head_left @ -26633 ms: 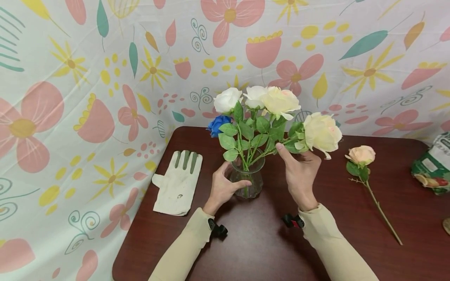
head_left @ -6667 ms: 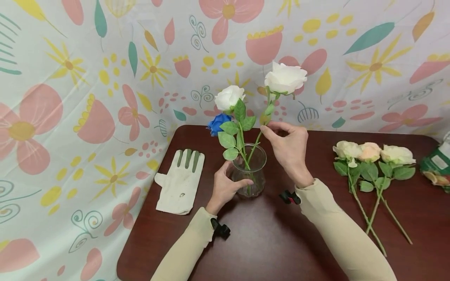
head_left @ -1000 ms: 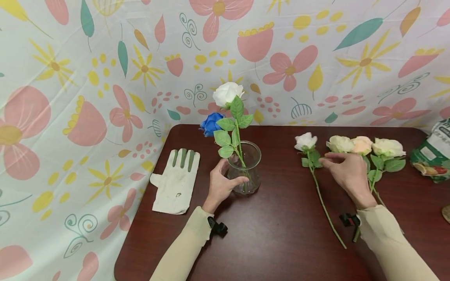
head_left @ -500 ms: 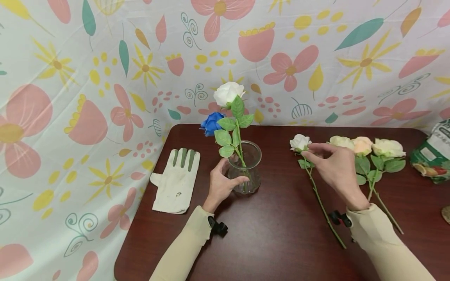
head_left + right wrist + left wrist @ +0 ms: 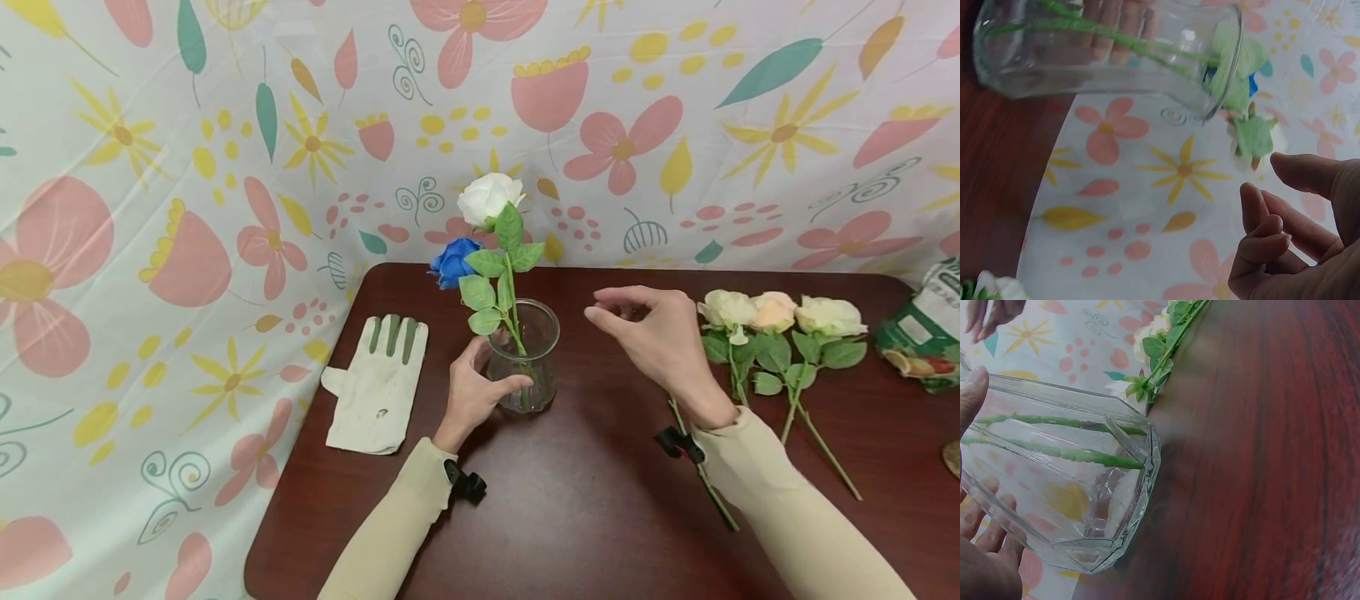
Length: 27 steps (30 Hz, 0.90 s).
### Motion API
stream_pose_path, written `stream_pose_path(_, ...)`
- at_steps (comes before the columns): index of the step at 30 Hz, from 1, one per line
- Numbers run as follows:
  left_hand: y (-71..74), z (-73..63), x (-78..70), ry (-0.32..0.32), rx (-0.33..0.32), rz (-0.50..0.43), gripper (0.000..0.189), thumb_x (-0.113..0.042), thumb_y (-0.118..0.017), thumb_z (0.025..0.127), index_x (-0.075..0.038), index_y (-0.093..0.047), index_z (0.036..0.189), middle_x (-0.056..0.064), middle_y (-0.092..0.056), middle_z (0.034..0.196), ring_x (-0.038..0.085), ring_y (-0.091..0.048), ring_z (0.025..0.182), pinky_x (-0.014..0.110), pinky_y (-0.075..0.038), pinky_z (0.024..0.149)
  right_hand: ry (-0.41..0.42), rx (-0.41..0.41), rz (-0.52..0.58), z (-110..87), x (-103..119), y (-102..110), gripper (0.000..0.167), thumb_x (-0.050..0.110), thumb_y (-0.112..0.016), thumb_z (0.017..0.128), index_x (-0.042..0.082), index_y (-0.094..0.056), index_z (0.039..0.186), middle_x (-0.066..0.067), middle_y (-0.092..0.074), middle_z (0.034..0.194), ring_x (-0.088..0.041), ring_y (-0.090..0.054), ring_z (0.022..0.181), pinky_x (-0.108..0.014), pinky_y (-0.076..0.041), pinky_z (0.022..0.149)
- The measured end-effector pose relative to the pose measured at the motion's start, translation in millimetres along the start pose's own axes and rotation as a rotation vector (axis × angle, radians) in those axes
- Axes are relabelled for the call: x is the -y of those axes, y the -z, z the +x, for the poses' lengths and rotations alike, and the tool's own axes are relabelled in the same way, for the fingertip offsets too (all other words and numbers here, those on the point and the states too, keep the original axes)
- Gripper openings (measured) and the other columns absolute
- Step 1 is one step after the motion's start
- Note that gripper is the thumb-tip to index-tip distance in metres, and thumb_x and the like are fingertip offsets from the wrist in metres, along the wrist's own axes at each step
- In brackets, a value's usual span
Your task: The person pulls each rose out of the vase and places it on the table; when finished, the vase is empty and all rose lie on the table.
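Observation:
My left hand (image 5: 472,392) grips the clear glass vase (image 5: 543,383), its thumb across the front. A white rose (image 5: 487,200) and a blue rose (image 5: 453,263) lean leftward in the vase; two green stems (image 5: 1085,455) show through the glass in the left wrist view. My right hand (image 5: 660,346) hovers between the vase and the laid-out flowers. Its thumb and index finger are bent toward each other with a gap, holding nothing. Under it lies another white rose, its bloom hidden in the head view and only its lower stem (image 5: 716,496) showing.
Pale yellow roses (image 5: 828,317) and a peach rose (image 5: 772,312) lie on the dark wooden table (image 5: 547,517) at right. A white glove (image 5: 378,392) lies left of the vase. A green-and-white package (image 5: 918,342) stands at the right edge, before a flower-patterned cloth (image 5: 405,158).
Several roses have moved from the vase to the table at right, the white one most recently. My right hand has left that rose and moved left toward the vase. My left hand stays put.

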<state>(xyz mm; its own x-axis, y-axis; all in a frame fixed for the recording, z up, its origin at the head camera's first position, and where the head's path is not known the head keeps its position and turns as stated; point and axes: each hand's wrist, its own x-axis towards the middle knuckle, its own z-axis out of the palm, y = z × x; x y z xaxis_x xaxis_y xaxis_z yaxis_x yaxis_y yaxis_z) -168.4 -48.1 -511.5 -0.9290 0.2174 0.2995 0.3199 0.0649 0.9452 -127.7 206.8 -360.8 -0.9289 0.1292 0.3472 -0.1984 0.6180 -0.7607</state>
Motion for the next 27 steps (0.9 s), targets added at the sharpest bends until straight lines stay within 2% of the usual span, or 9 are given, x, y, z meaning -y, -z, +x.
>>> stream_pose_path(5,0.6,1.8,1.7,0.001,0.002,-0.016,0.085,-0.040,-0.100,0.079,-0.006,-0.064,0.149,0.022,-0.070,0.146,0.038,-0.065,0.141,0.062,-0.049,0.122,0.037,0.039,0.030,8.2,10,-15,0.020,0.021,-0.086,0.096,0.011,-0.086,0.112,-0.011,-0.081,0.090,-0.003,-0.060,0.071,-0.018,-0.043,0.059)
stream_pose_path(8,0.4,2.5,2.1,0.004,0.002,-0.012,0.084,-0.036,-0.100,0.079,-0.006,-0.064,0.149,0.019,-0.071,0.145,0.038,-0.066,0.140,0.061,-0.050,0.122,0.041,0.066,0.055,13.3,16,-24,0.021,0.020,-0.085,0.097,0.009,-0.085,0.115,-0.012,-0.082,0.095,-0.007,-0.062,0.073,-0.018,-0.045,0.062)
stream_pose_path(17,0.0,2.2,-0.3,0.005,0.003,0.018,0.103,-0.069,-0.091,0.074,-0.005,-0.063,0.150,0.015,-0.073,0.144,0.035,-0.067,0.139,0.059,-0.052,0.121,0.053,0.137,0.037,31.6,26,-49,0.020,0.019,-0.083,0.098,0.008,-0.086,0.115,-0.013,-0.081,0.090,-0.020,-0.065,0.073,-0.024,-0.044,0.058)
stream_pose_path(21,0.4,1.3,-0.9,0.016,0.006,0.024,0.100,-0.071,-0.090,0.073,-0.010,-0.065,0.148,0.013,-0.074,0.140,0.033,-0.068,0.136,0.057,-0.054,0.119,0.040,0.162,0.024,37.3,29,-57,0.020,0.019,-0.084,0.097,0.008,-0.086,0.114,-0.014,-0.082,0.091,-0.022,-0.067,0.073,-0.025,-0.044,0.056)
stream_pose_path(27,1.4,0.2,-0.1,0.032,0.009,0.022,0.091,-0.064,-0.094,0.076,-0.014,-0.066,0.146,0.012,-0.075,0.139,0.032,-0.069,0.135,0.056,-0.055,0.118,0.041,0.180,0.004,43.5,31,-64,0.020,0.018,-0.084,0.097,0.007,-0.086,0.113,-0.014,-0.084,0.096,-0.024,-0.070,0.076,-0.026,-0.046,0.059)
